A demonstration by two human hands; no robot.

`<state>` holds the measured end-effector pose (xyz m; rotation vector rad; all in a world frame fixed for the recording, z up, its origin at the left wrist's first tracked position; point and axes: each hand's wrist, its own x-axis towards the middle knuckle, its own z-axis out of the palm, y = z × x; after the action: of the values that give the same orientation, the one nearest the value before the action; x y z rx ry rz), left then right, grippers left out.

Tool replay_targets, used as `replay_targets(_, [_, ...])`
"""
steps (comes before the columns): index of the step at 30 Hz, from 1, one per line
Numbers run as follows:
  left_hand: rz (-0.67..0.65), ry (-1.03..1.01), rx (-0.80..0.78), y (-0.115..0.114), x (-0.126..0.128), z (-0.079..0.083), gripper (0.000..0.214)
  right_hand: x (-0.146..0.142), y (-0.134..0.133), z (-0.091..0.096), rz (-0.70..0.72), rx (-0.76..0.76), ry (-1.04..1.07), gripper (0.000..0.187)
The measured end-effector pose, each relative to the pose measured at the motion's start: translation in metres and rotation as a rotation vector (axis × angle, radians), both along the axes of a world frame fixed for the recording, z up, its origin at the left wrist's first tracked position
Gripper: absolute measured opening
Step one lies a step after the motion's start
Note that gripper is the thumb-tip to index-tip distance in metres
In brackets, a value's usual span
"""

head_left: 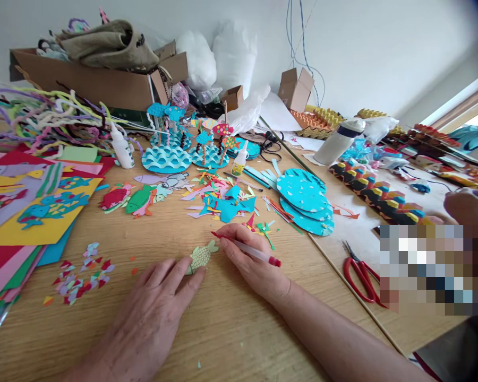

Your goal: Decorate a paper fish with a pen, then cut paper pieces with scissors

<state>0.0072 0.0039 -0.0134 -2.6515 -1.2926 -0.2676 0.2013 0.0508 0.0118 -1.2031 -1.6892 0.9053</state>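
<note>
A pale green paper fish point(202, 256) with scales drawn on it lies on the wooden table. My left hand point(159, 302) holds it down, with index finger and thumb at its head end. My right hand point(250, 262) is closed around a red pen point(258, 252) with a clear barrel. The pen's red tip points left, just above the fish's tail. To the left lie small coloured paper scraps point(83, 278). Beyond my hands are a red paper fish point(115, 197), a green paper fish point(139, 198) and a heap of paper offcuts point(227, 201).
Red-handled scissors point(360, 278) and a thin stick point(354, 292) lie at right. Blue paper discs point(305, 199), glue bottles point(121, 146) and fish on wavy blue stands point(167, 159) stand behind. Coloured sheets point(63, 212) are stacked left. Another person's hand point(470, 209) shows at right.
</note>
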Motion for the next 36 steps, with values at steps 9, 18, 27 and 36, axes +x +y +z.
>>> replay_targets(9, [0.042,0.027,-0.062,0.001,0.001,0.002,0.062,0.01,0.011,-0.008,0.044,0.162,-0.276,0.019])
replay_targets(18, [-0.009,-0.224,-0.299,0.009,-0.009,0.036,0.054,0.005,0.008,-0.006,0.149,0.208,-0.417,0.033])
replay_targets(27, [0.157,-0.192,-0.493,0.038,-0.004,0.047,0.03,0.002,0.01,-0.012,0.171,0.285,-0.46,0.036])
replay_targets(36, [0.13,-0.231,-0.541,0.046,0.01,0.053,0.015,0.002,0.01,-0.014,0.153,0.315,-0.442,0.037])
